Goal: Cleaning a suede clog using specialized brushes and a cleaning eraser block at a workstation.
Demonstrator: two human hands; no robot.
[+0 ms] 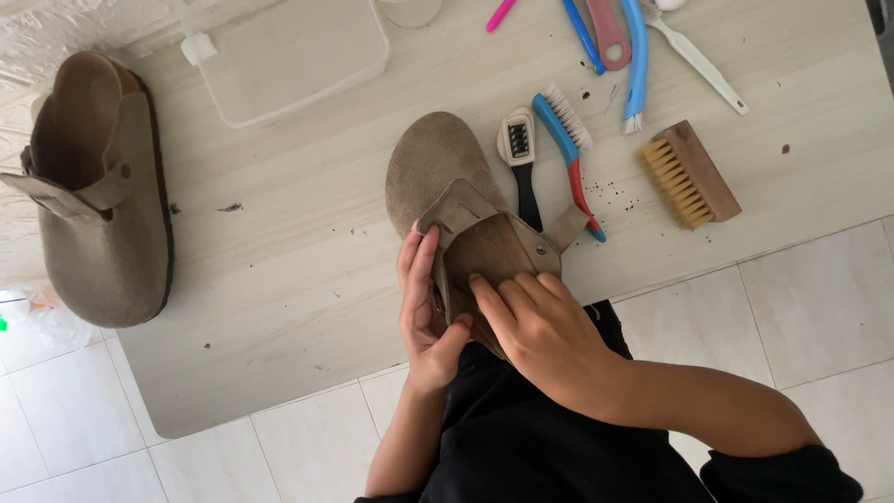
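bench [298,242]: pale wood-grain top, dark crumbs scattered over it, white tile floor [810,307] below and to the right.
second clog [98,191]: far left on the bench, same tan suede, dark sole edge showing, opening up, well apart from both hands.
plastic lid [289,51]: clear, rectangular, top centre, just beyond the toe of the held shoe, not touching it.
small black brush [520,158]: lies just right of the held clog's toe, handle running under the strap flap.
blue-red brush [570,154]: white bristles, beside the black one, its tip near the loose strap end.
wooden brush [689,174]: pale bristles facing left, right side of the bench, apart from the rest.
top-edge tools: blue brush [636,65], pink-handled tool [607,33], white brush [698,61], all partly cut off by the frame.
held clog [447,186]: tan suede, toe pointing away, heel end at the bench's near edge over the person's lap; strap [494,247] undone and folded open.
obstruction: the two brushes crowd the clog's right side; the left side has bare bench.
left hand [424,321]: wrapped on the clog's left side at the heel end, fingers up along the edge, thumb curled in, gripping the shoe.
right hand [540,326]: palm down over the opening, fingertips pressed flat on the strap's inner face, pinning rather than pinching; forearm comes in from the lower right.
clothing: dark fabric [521,438] under both wrists.
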